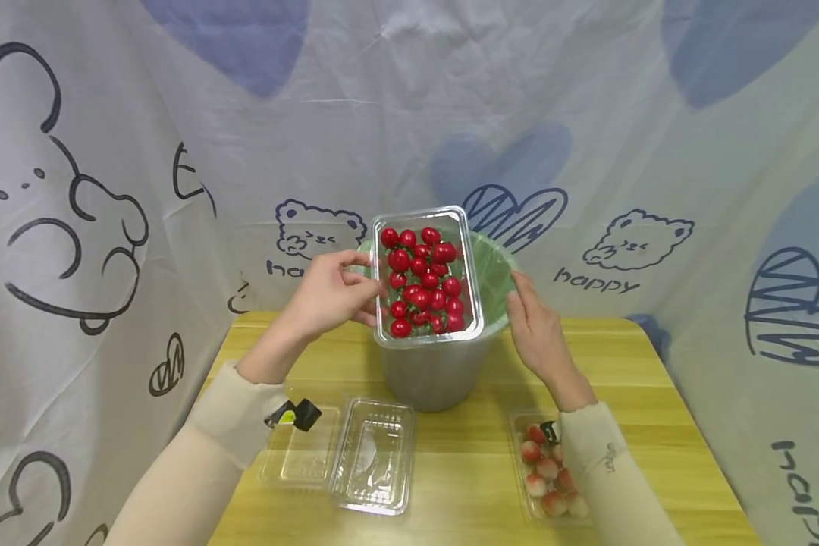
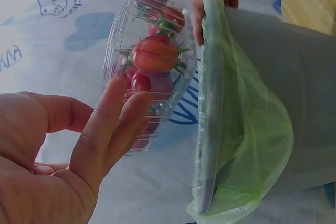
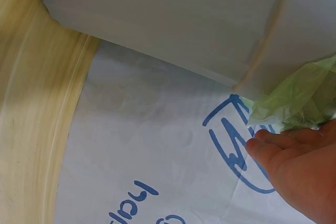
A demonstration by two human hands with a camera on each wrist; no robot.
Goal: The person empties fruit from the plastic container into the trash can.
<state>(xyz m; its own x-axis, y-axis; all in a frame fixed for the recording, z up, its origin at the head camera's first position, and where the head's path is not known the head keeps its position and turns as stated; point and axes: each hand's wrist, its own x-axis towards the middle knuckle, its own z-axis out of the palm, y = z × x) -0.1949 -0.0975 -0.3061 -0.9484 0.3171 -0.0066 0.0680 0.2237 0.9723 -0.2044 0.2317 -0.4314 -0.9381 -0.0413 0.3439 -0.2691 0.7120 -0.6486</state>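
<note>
Cream sleeves, black wrist pieces

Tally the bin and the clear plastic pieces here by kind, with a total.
Grey bin with green liner: 1
Clear container of cherry tomatoes: 1
Clear container of red-and-white fruit: 1
Clear containers or lids without fruit: 2
Total: 5

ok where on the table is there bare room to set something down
On the yellow wooden table, one bare patch lies between the rectangular clear plastic tray and the clear plastic box of red-white fruit; another lies right of the round grey bin, behind that box. Front left is crowded: a second tray sits beside the first.
</note>
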